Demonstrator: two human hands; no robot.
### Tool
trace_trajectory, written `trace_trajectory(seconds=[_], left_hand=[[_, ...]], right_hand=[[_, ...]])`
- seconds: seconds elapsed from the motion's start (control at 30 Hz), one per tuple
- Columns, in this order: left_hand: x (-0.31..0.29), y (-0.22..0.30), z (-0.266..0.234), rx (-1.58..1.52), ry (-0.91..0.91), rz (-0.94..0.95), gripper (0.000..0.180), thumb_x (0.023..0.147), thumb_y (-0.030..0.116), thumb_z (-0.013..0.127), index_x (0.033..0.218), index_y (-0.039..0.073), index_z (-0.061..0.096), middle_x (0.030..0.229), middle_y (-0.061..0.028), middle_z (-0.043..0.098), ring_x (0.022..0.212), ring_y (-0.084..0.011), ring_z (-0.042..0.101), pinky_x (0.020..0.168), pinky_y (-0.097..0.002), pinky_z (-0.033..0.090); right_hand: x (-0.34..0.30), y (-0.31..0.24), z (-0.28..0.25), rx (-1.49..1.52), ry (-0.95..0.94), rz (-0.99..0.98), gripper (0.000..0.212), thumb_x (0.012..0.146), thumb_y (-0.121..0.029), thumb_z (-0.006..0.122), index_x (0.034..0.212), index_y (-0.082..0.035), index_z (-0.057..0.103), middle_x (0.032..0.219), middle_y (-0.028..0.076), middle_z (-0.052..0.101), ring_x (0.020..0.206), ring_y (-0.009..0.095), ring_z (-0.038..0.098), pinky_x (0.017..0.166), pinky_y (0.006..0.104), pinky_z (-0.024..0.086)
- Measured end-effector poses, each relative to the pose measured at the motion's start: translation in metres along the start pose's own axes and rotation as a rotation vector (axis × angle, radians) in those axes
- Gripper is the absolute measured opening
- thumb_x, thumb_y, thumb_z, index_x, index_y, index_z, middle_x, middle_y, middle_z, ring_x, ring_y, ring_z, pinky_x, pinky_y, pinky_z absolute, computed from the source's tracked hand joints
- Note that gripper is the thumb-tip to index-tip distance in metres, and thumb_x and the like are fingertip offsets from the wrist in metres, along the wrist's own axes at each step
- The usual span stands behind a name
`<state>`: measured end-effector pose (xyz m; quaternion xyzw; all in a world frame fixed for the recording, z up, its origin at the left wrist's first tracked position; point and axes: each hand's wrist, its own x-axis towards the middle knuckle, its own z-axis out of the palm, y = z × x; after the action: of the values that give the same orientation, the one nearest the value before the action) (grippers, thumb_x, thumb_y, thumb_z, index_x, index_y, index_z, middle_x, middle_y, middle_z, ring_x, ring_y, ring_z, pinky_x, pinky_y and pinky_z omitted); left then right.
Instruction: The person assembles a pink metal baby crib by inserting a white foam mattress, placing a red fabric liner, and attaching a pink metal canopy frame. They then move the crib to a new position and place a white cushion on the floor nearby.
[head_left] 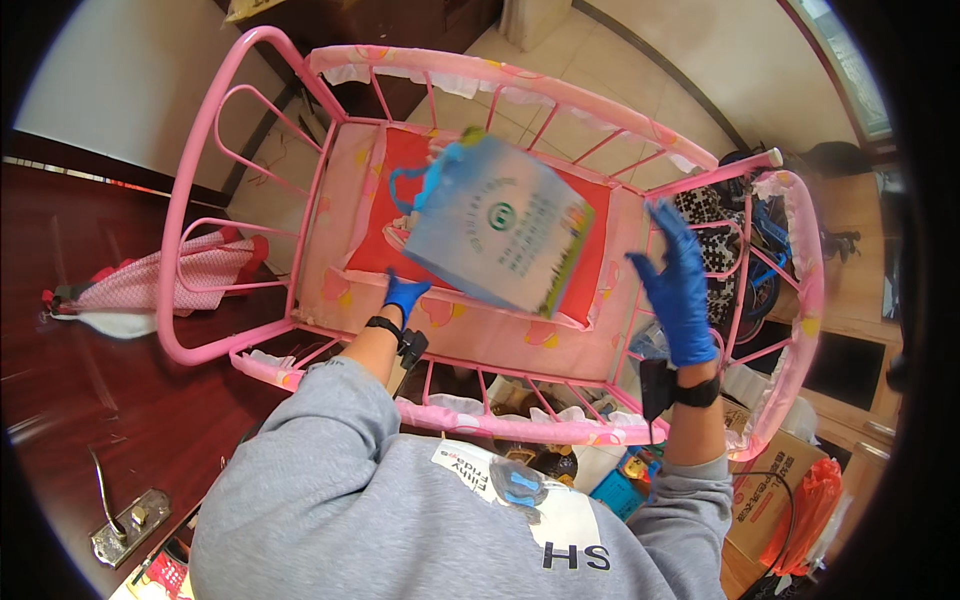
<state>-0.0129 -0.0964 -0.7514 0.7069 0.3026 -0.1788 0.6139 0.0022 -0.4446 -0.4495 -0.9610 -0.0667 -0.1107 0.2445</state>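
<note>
A light blue shopping bag (480,235) with blue loop handles, a round green mark and a coloured printed edge lies tilted over a red pad (375,250) inside a pink-framed crib (183,200). Its outline is slightly blurred, and I cannot tell whether it rests on the pad. My left hand (405,297), in a blue glove, is just below the bag's lower left corner, thumb and fingers apart, gripping nothing visible. To the right of the bag, my right hand (682,295), also gloved in blue, is raised above the crib's right end with fingers stretched and nothing in it.
Pink padded rails (520,75) surround the crib. On the left, a pink checked cloth (205,272) hangs by a dark red door with a metal handle (130,525). A cardboard box (775,490) and an orange plastic bag (808,510) stand at the lower right.
</note>
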Motion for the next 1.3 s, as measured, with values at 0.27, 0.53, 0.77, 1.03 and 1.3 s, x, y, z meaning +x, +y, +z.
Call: trace_trajectory(seconds=[0.27, 0.53, 0.77, 1.03, 1.3], left_hand=[[0.031, 0.0, 0.0, 1.056, -0.042, 0.435, 0.08, 0.077, 0.043, 0.065, 0.145, 0.028, 0.023, 0.152, -0.0079, 0.019, 0.138, -0.0369, 0.016, 0.107, -0.06, 0.017], [0.092, 0.057, 0.144, 1.343, -0.26, 1.025, 0.072, 0.081, 0.056, 0.054, 0.144, 0.036, 0.025, 0.154, -0.0067, 0.01, 0.14, -0.0379, 0.002, 0.103, -0.0677, 0.002], [0.166, -0.008, 0.18, 1.356, -0.294, 0.95, 0.072, 0.079, 0.062, 0.051, 0.143, 0.037, 0.029, 0.154, -0.0078, 0.009, 0.14, -0.0387, -0.003, 0.101, -0.0683, -0.006], [0.169, -0.008, 0.179, 1.311, -0.243, 1.044, 0.07, 0.081, 0.058, 0.051, 0.143, 0.036, 0.028, 0.154, -0.0081, 0.011, 0.14, -0.0386, -0.001, 0.102, -0.0676, -0.003], [0.075, -0.027, 0.087, 0.489, 0.372, 0.553, 0.052, 0.073, 0.015, 0.073, 0.119, 0.002, 0.052, 0.11, -0.0119, 0.058, 0.1, -0.0284, 0.055, 0.088, -0.0343, 0.044]], right_hand=[[-0.114, 0.068, 0.127, 0.138, -0.376, 0.352, 0.049, 0.078, -0.023, 0.07, 0.124, -0.014, 0.055, 0.131, 0.014, 0.05, 0.12, 0.033, 0.047, 0.099, 0.0405, 0.039], [-0.058, 0.118, 0.304, -0.154, -0.188, 0.343, 0.069, 0.08, -0.036, 0.065, 0.141, -0.027, 0.034, 0.15, 0.008, 0.024, 0.136, 0.04, 0.02, 0.104, 0.0525, 0.029], [-0.052, 0.162, 0.402, -0.281, -0.251, 0.385, 0.076, 0.078, -0.051, 0.061, 0.143, -0.034, 0.028, 0.153, 0.01, 0.013, 0.138, 0.042, 0.009, 0.104, 0.0645, 0.015], [-0.051, 0.163, 0.408, -0.322, -0.33, 0.446, 0.075, 0.079, -0.05, 0.061, 0.143, -0.035, 0.026, 0.152, 0.009, 0.013, 0.138, 0.041, 0.012, 0.104, 0.0627, 0.016], [-0.178, 0.225, 0.351, 0.246, 0.566, 1.079, 0.024, 0.091, -0.018, 0.052, 0.101, 0.002, 0.06, 0.09, 0.014, 0.063, 0.08, 0.024, 0.06, 0.074, 0.0326, 0.048]])
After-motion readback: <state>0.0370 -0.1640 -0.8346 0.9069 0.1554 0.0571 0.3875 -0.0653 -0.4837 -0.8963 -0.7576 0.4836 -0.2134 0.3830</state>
